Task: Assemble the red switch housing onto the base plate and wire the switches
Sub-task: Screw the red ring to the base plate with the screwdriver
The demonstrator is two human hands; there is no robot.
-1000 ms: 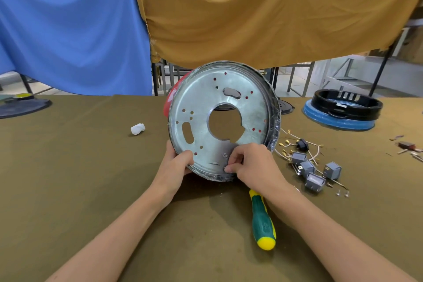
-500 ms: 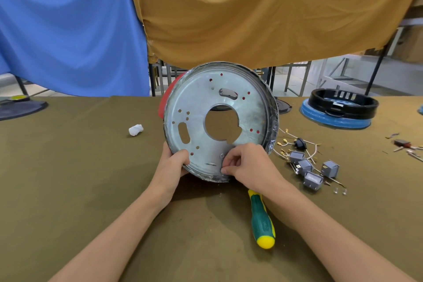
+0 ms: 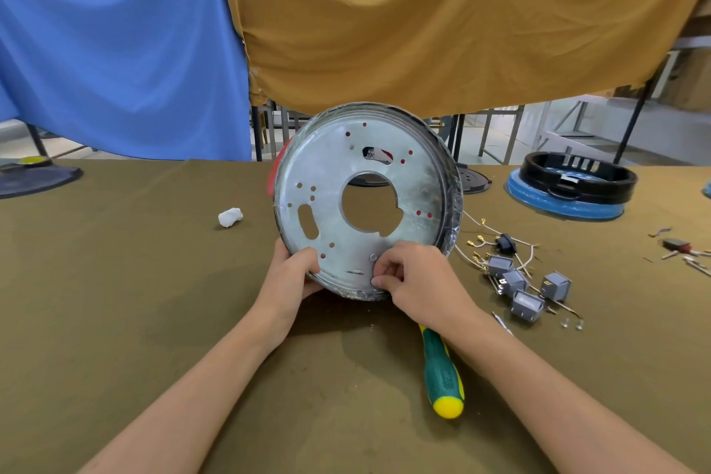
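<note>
A round silver base plate (image 3: 419,181) with a large centre hole stands on edge on the table, facing me. The red switch housing (image 3: 277,169) shows only as a sliver behind its left rim and as red through the small holes. My left hand (image 3: 292,273) grips the plate's lower left rim. My right hand (image 3: 415,281) pinches something small against the plate's lower face; what it pinches is hidden by the fingers. Several grey switches (image 3: 523,291) and loose wires (image 3: 481,239) lie on the table to the right.
A green and yellow screwdriver (image 3: 442,377) lies under my right forearm. A white wad (image 3: 230,217) sits left of the plate. A black ring on a blue base (image 3: 569,185) stands at the back right. Small parts (image 3: 681,248) lie at the far right edge.
Both hands keep the same hold on the plate. The plate has shifted a little to the left in view and turned slightly.
</note>
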